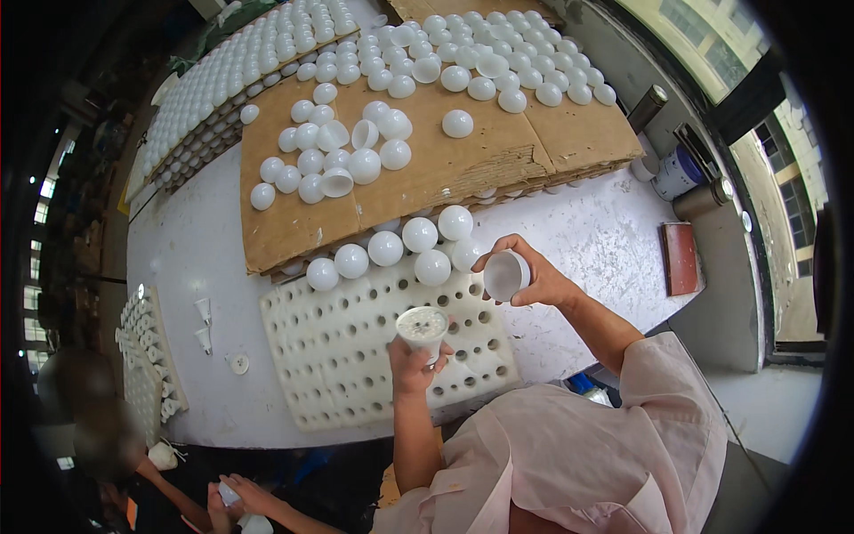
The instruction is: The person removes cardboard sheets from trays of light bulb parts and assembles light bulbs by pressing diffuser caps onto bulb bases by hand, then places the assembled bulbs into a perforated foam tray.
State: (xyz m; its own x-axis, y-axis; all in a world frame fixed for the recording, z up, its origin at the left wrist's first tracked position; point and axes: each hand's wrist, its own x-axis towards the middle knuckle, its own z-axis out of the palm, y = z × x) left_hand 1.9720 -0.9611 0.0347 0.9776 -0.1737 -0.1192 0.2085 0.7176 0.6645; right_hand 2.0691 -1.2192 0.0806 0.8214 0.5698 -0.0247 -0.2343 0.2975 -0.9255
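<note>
My left hand (412, 367) is wrapped round a white LED bulb base (422, 326), cup-shaped, with a round plate of small dots facing up. My right hand (544, 283) grips a white dome-shaped bulb cover (507, 276) by its sides, its hollow opening turned toward me. The two parts are apart, the cover to the right of and farther away than the base. Beneath the left hand lies a white foam tray (329, 356) with rows of round holes. Several domed white bulbs (385, 248) line its far edge.
Many white covers stand on stacked cardboard (427, 178) behind the tray. Far left are dense rows of bulbs (222, 80). Small white cone-shaped parts (204, 339) lie at left. A red-brown box (680, 258) and flasks (703, 198) stand right. Another person's hands (233, 500) work at lower left.
</note>
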